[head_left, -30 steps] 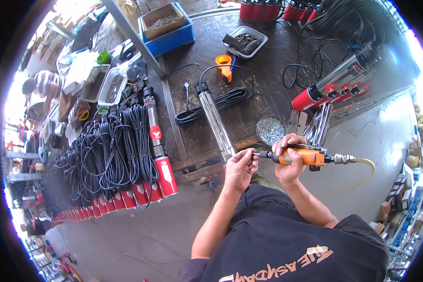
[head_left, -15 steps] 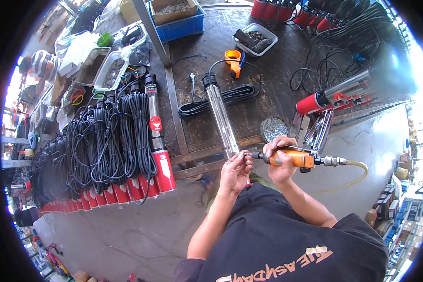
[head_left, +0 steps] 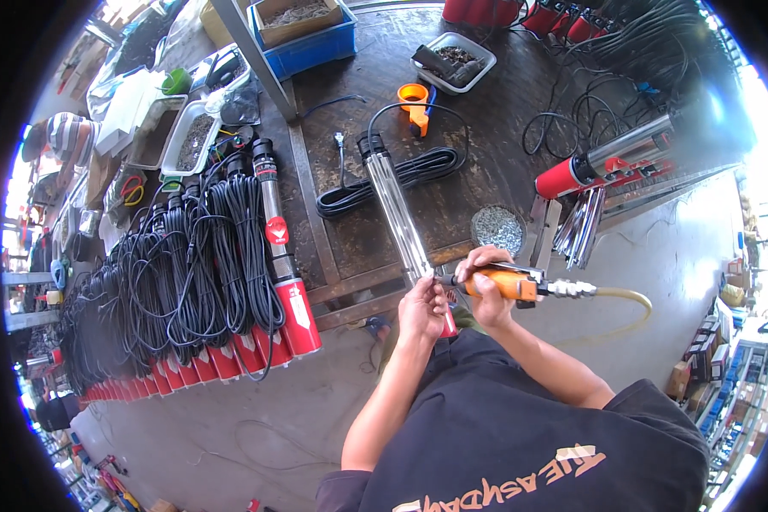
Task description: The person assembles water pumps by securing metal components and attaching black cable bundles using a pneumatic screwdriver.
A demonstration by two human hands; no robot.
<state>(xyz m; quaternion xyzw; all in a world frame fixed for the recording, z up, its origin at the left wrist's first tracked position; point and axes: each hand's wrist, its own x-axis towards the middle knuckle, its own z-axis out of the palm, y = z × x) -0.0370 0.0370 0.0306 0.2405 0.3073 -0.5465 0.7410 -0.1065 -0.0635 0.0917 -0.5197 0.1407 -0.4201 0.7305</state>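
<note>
A long shiny metal pump tube (head_left: 398, 213) with a black cap lies slanted over the near table edge. Its red lower end (head_left: 449, 322) points toward my body. My left hand (head_left: 422, 309) is closed in a pinch against the side of the tube, near that end. Whatever sits between its fingertips is too small to make out. Around an orange air screwdriver (head_left: 508, 283) my right hand (head_left: 486, 294) is wrapped. The driver's nose points left, at the tube beside my left fingertips. A pale hose (head_left: 627, 294) runs from its back.
Coiled black cable (head_left: 392, 182) lies behind the tube. A round dish of small metal parts (head_left: 497, 229) stands at the right edge. Beyond are an orange tool (head_left: 415, 107) and a white tray (head_left: 478, 77). Several red-ended pumps with bundled cables (head_left: 205, 264) line the left.
My right hand and the air screwdriver have moved left, and the driver's nose is now close against the tube. My left hand has shifted slightly down and left. The whole view has shifted a little.
</note>
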